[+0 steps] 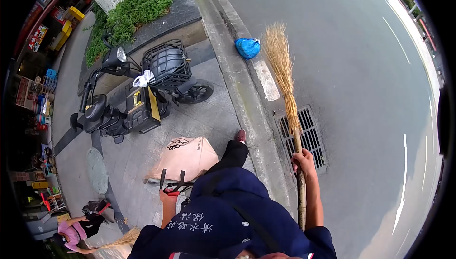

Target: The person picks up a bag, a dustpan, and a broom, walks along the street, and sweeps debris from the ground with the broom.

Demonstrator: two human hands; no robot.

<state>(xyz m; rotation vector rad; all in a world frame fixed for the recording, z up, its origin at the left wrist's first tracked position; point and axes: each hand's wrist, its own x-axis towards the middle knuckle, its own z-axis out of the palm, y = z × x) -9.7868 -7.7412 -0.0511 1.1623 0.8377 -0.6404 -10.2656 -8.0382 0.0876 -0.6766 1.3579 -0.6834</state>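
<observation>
My right hand [305,163] is closed around the wooden handle of a straw broom [285,76]. The broom points away from me, its bristles fanned out near the curb, above the road. Under its binding and handle lies a metal drain grate [311,133]. A tied blue plastic bag [247,48] rests by the curb, left of the bristle tips. My left hand [168,197] is closed on the black straps of a large pale pink bag [185,157], which hangs beside my leg. Something red shows at those fingers; its kind is unclear.
Parked on the pavement at left is a black electric scooter [137,97] with a basket. The curb [242,92] runs between pavement and road [361,92]. Another person [73,233] in pink holds a straw broom at lower left. Shopfronts line the far left; a planter stands ahead.
</observation>
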